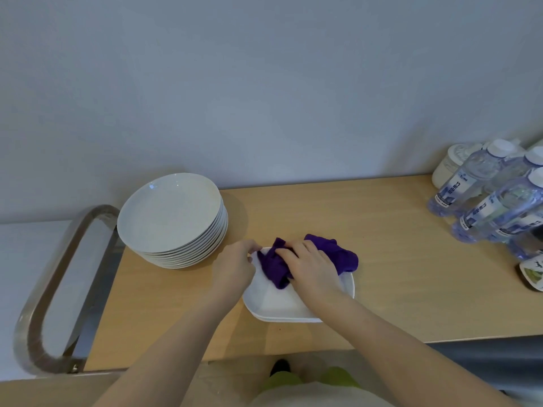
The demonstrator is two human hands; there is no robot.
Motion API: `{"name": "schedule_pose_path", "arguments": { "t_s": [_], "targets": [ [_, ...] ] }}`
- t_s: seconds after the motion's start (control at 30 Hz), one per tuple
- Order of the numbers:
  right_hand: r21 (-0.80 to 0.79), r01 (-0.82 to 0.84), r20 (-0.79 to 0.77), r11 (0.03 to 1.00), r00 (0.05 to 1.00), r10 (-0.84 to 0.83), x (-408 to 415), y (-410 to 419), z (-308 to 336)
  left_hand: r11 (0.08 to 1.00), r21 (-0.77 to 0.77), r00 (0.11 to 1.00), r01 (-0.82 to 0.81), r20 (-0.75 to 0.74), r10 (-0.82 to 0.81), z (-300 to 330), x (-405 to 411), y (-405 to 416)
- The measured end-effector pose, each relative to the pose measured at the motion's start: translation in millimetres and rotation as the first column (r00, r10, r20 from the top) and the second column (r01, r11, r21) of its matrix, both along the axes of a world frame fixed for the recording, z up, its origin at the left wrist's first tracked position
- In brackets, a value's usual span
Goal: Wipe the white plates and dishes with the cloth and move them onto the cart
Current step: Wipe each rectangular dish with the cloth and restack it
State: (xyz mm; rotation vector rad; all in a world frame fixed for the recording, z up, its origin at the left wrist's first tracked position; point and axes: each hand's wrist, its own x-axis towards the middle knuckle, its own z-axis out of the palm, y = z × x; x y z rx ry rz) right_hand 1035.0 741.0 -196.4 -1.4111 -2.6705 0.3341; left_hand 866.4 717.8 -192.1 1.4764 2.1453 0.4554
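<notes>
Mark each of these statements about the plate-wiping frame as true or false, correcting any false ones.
1. The right hand presses a purple cloth onto a square white plate. True.
2. The stack of round white plates stands to the right of the square plate. False: it stands to its left, near the cart handle.
3. The left hand holds the square plate at its far left edge. True.
4. The water bottles lie on their sides beside the round stack. False: they stand upright at the table's far right end.
5. The square plate sits on another one like it. True: a second rim shows beneath.
</notes>
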Motion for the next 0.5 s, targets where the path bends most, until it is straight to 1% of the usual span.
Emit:
{"name": "schedule_pose_path", "arguments": {
  "t_s": [0.07, 0.2, 0.33, 0.43, 0.5],
  "targets": [
    [-0.012, 0.056, 0.014, 0.998, 0.998, -0.056, 16, 1, 1, 1.000, 0.005, 1.000, -0.008, 0.008, 0.008, -1, 0, -1],
    [-0.012, 0.096, 0.078, 0.995, 0.992, -0.095, 42, 1, 2, 0.999, 0.038, 0.999, -0.033, 0.006, 0.033, -2, 1, -1],
    [-0.008, 0.146, 0.116, 0.989, 0.983, -0.144, 50, 0, 3, 0.999, 0.026, 0.999, -0.038, 0.013, 0.038, -3, 2, 0],
    [-0.019, 0.184, 0.078, 0.983, 0.980, -0.182, 40, 2, 4, 0.999, 0.021, 0.999, -0.044, 0.017, 0.044, -3, 1, 1],
    [-0.032, 0.153, 0.058, 0.988, 0.987, -0.151, 27, 1, 3, 0.999, 0.021, 0.999, -0.044, 0.025, 0.043, -3, 2, 0]
  ]
}}
